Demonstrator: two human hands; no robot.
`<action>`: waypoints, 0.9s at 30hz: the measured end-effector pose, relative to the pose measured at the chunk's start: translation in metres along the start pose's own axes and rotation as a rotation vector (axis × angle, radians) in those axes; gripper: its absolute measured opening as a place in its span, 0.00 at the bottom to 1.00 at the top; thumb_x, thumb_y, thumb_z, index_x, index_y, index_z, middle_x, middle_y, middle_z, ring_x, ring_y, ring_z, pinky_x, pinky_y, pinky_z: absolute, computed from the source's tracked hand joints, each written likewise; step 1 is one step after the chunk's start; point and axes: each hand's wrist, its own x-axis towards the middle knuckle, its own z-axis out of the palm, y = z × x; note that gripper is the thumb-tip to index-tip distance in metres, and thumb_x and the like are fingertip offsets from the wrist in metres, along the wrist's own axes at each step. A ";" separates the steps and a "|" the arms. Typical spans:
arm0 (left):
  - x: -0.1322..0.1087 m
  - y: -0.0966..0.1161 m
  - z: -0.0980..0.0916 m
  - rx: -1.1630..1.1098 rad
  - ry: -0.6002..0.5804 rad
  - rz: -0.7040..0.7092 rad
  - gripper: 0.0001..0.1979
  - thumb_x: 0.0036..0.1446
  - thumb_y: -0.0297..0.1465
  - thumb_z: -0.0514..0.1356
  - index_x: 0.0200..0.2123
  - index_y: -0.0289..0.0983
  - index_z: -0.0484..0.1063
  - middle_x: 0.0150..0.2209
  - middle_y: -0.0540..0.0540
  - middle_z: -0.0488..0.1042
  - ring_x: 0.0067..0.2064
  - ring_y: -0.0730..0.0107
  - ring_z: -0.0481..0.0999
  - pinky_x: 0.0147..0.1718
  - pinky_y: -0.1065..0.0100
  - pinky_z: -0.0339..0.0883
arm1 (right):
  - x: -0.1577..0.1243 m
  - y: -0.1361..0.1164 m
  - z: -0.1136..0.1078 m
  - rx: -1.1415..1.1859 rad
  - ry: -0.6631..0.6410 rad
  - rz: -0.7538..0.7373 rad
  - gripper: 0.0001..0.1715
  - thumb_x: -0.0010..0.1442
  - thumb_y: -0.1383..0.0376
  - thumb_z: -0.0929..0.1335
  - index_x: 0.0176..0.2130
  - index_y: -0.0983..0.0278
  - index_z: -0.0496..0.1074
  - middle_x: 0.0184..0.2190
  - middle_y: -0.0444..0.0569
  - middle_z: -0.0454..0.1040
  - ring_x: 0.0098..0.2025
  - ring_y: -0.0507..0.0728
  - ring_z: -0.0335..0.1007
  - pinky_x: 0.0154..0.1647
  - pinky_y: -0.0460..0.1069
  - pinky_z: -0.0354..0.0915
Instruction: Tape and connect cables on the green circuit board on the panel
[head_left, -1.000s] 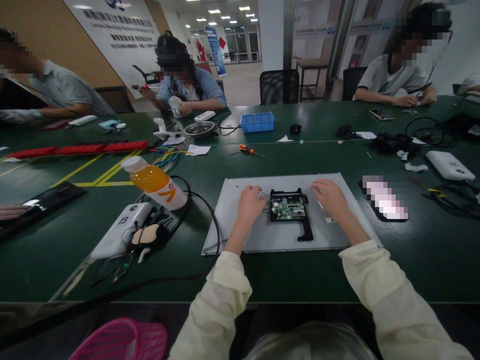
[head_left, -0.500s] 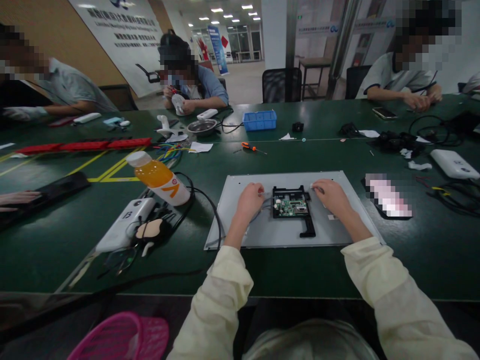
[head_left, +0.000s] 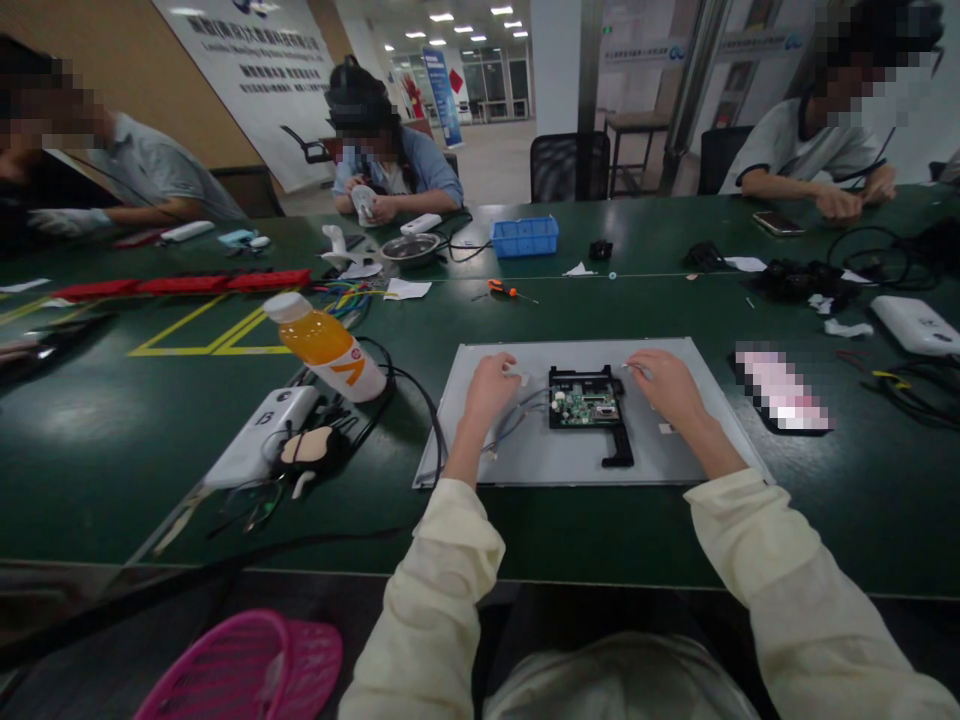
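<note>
Left hand [head_left: 491, 385] and right hand [head_left: 665, 385] curl inward on either side of a circuit board [head_left: 583, 405], their grips too small to tell.

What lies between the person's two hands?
The head view shows a black frame with a green circuit board, plus thin cables nearer the left hand, all on a grey panel.

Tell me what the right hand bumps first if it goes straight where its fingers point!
Probably the black frame around the green board, unless the right hand passes above; depth is unclear.
</note>
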 end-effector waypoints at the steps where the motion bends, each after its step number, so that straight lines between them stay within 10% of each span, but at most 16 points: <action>1: -0.001 0.000 0.000 0.013 -0.027 0.012 0.15 0.48 0.25 0.60 0.42 0.35 0.73 0.38 0.44 0.71 0.36 0.69 0.71 0.41 0.68 0.66 | 0.000 -0.001 0.000 0.001 0.007 0.000 0.14 0.60 0.70 0.63 0.40 0.67 0.77 0.42 0.55 0.77 0.47 0.60 0.70 0.52 0.54 0.63; 13: -0.004 0.006 0.003 0.025 -0.078 0.145 0.09 0.48 0.21 0.56 0.33 0.36 0.71 0.34 0.46 0.73 0.35 0.69 0.70 0.37 0.70 0.64 | 0.009 -0.027 0.007 0.078 0.081 -0.064 0.15 0.62 0.69 0.62 0.44 0.66 0.76 0.44 0.54 0.77 0.49 0.60 0.69 0.55 0.55 0.62; 27: -0.004 0.015 0.001 -0.019 -0.036 0.103 0.06 0.51 0.28 0.56 0.27 0.36 0.73 0.27 0.47 0.75 0.32 0.68 0.74 0.35 0.69 0.65 | 0.023 -0.041 0.022 0.014 -0.177 -0.049 0.14 0.60 0.71 0.63 0.40 0.66 0.77 0.41 0.53 0.78 0.47 0.58 0.70 0.53 0.51 0.62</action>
